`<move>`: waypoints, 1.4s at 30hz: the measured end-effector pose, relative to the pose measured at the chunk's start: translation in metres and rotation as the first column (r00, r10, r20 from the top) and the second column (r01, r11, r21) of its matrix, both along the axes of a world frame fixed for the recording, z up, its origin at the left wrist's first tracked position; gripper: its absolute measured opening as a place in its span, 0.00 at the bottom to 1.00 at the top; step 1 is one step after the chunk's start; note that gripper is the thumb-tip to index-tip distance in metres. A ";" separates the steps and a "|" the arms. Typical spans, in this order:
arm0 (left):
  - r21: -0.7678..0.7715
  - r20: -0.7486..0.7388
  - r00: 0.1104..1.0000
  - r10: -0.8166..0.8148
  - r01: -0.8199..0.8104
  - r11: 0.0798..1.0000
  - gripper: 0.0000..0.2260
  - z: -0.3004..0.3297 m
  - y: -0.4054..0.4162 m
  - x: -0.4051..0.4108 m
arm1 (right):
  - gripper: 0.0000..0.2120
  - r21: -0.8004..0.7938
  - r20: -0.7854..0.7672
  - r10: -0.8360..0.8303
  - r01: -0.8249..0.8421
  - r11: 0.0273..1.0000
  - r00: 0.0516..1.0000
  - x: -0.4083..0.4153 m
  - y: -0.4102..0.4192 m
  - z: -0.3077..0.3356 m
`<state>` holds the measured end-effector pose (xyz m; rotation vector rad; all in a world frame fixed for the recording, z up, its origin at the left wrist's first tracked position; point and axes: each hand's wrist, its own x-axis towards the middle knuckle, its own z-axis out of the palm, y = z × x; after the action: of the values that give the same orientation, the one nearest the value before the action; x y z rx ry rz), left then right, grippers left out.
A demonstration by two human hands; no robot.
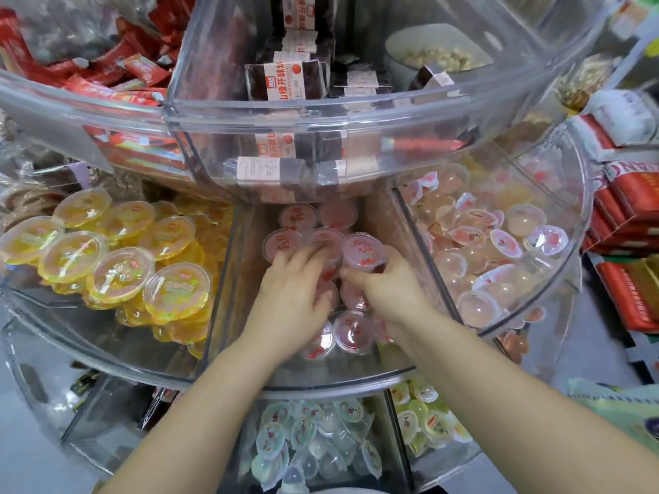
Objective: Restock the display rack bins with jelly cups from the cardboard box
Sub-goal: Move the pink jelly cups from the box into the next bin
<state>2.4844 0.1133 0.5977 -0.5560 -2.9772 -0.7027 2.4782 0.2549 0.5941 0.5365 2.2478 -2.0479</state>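
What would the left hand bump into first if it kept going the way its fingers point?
Probably the pink jelly cups right at the left hand's fingers, in the middle bin. They look already touching, though depth is hard to judge.

At frame centre, the left hand and right hand rest among pink jelly cups in the middle clear bin; yellow jelly cups fill the bin at left.

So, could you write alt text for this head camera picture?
Two hands, left and right, reach into the middle bin of a clear display rack, arranging pink jelly cups. Yellow jelly cups fill the bin to the left, pale pink cups the right.
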 end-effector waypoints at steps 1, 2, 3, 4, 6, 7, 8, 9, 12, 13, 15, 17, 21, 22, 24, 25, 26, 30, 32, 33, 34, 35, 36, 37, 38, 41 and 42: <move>-0.056 -0.002 1.000 0.018 -0.018 0.998 0.27 -0.003 -0.001 0.001 | 0.15 0.004 0.000 -0.054 0.054 0.999 0.999 -0.003 -0.005 -0.001; -0.087 -0.008 0.999 0.033 -0.034 0.996 0.27 -0.005 -0.002 0.001 | 0.16 0.013 0.001 -0.105 0.105 0.994 0.995 -0.006 -0.009 -0.003; -0.097 -0.015 0.999 0.042 -0.043 0.994 0.27 -0.007 -0.002 0.002 | 0.15 0.032 0.006 -0.149 0.149 0.988 0.989 -0.009 -0.013 -0.005; -0.095 -0.021 0.999 0.044 -0.046 0.994 0.27 -0.008 -0.002 0.002 | 0.15 0.064 0.014 -0.187 0.185 0.981 0.982 -0.012 -0.017 -0.008; -0.086 -0.026 0.999 0.043 -0.045 0.995 0.27 -0.009 -0.001 0.001 | 0.13 0.133 0.019 -0.241 0.236 0.963 0.970 -0.018 -0.023 -0.014; -0.086 -0.025 0.999 0.041 -0.043 0.995 0.27 -0.009 -0.001 0.000 | 0.12 0.158 0.016 -0.261 0.256 0.954 0.965 -0.021 -0.025 -0.015; -0.083 -0.021 0.999 0.039 -0.041 0.996 0.27 -0.010 -0.002 0.000 | 0.11 0.180 0.016 -0.277 0.270 0.946 0.961 -0.024 -0.028 -0.017; -0.076 -0.017 0.999 0.038 -0.039 0.996 0.27 -0.010 -0.002 -0.001 | 0.11 0.199 0.013 -0.284 0.276 0.940 0.959 -0.026 -0.029 -0.017; -0.049 -0.007 0.999 0.036 -0.037 0.998 0.27 -0.010 -0.003 -0.001 | 0.11 0.276 0.042 -0.271 0.250 0.928 0.962 -0.027 -0.028 -0.020; -0.046 -0.008 0.999 0.034 -0.034 0.998 0.27 -0.010 -0.003 -0.001 | 0.09 0.263 0.072 -0.269 0.241 0.934 0.961 -0.025 -0.026 -0.021; -0.053 -0.009 0.999 0.031 -0.032 0.998 0.27 -0.011 -0.003 -0.001 | 0.06 0.161 0.118 -0.264 0.244 0.956 0.957 -0.020 -0.021 -0.020; -0.056 -0.007 0.999 0.031 -0.032 0.998 0.27 -0.012 -0.004 -0.002 | 0.05 0.138 0.113 -0.263 0.247 0.959 0.958 -0.016 -0.018 -0.019; -0.060 -0.004 1.000 0.015 -0.015 0.998 0.28 -0.012 -0.004 -0.001 | 0.07 0.243 0.100 -0.222 0.193 0.951 0.970 -0.021 -0.022 -0.017; -0.065 -0.007 1.000 0.010 -0.011 0.998 0.28 -0.012 -0.004 -0.001 | 0.07 0.251 0.102 -0.207 0.176 0.952 0.973 -0.021 -0.022 -0.016; -0.081 -0.012 1.000 0.003 -0.004 0.997 0.28 -0.013 -0.005 0.000 | 0.06 0.235 0.092 -0.177 0.151 0.960 0.980 -0.018 -0.019 -0.016; -0.092 -0.016 1.000 -0.001 -0.001 0.996 0.28 -0.013 -0.004 0.001 | 0.06 0.217 0.085 -0.166 0.144 0.966 0.982 -0.015 -0.017 -0.016; -0.099 -0.019 1.000 -0.002 0.000 0.995 0.28 -0.014 -0.004 0.001 | 0.06 0.199 0.081 -0.157 0.138 0.970 0.984 -0.013 -0.014 -0.016; -0.094 -0.018 1.000 0.008 -0.010 0.996 0.28 -0.014 -0.001 0.001 | 0.08 0.157 0.074 -0.150 0.137 0.978 0.986 -0.014 -0.013 -0.015; -0.088 -0.010 1.000 0.019 -0.019 0.996 0.28 -0.014 0.000 0.000 | 0.08 0.168 0.071 -0.148 0.135 0.976 0.986 -0.017 -0.013 -0.014; -0.088 -0.007 1.000 0.023 -0.023 0.996 0.28 -0.014 0.000 0.000 | 0.07 0.175 0.071 -0.140 0.126 0.976 0.988 -0.018 -0.013 -0.015; -0.092 -0.007 1.000 0.024 -0.025 0.995 0.28 -0.014 0.000 0.000 | 0.06 0.176 0.070 -0.130 0.116 0.977 0.989 -0.019 -0.012 -0.015; -0.095 -0.008 1.000 0.026 -0.026 0.995 0.28 -0.014 0.000 0.000 | 0.04 0.172 0.071 -0.122 0.108 0.979 0.990 -0.018 -0.011 -0.016; -0.095 -0.009 1.000 0.027 -0.027 0.995 0.28 -0.013 0.000 0.000 | 0.03 0.160 0.074 -0.115 0.102 0.982 0.991 -0.017 -0.010 -0.016; -0.095 -0.011 1.000 0.028 -0.029 0.995 0.28 -0.013 0.000 0.001 | 0.02 0.141 0.080 -0.106 0.094 0.986 0.991 -0.016 -0.010 -0.016; -0.095 -0.013 0.999 0.030 -0.031 0.995 0.28 -0.013 0.000 0.001 | 0.02 0.122 0.083 -0.092 0.082 0.989 0.992 -0.014 -0.009 -0.015; -0.078 -0.008 0.999 0.032 -0.033 0.996 0.27 -0.012 0.000 0.001 | 0.08 0.077 0.098 -0.012 0.005 0.997 0.995 -0.004 -0.004 -0.007; -0.059 -0.008 0.999 0.034 -0.035 0.998 0.27 -0.011 0.000 0.001 | 0.08 0.047 0.115 0.009 -0.014 0.999 0.993 -0.001 -0.001 -0.004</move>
<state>2.4852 0.1131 0.5866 -0.5076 -3.0023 -0.6105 2.4776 0.2538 0.5903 0.6266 2.2336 -1.9097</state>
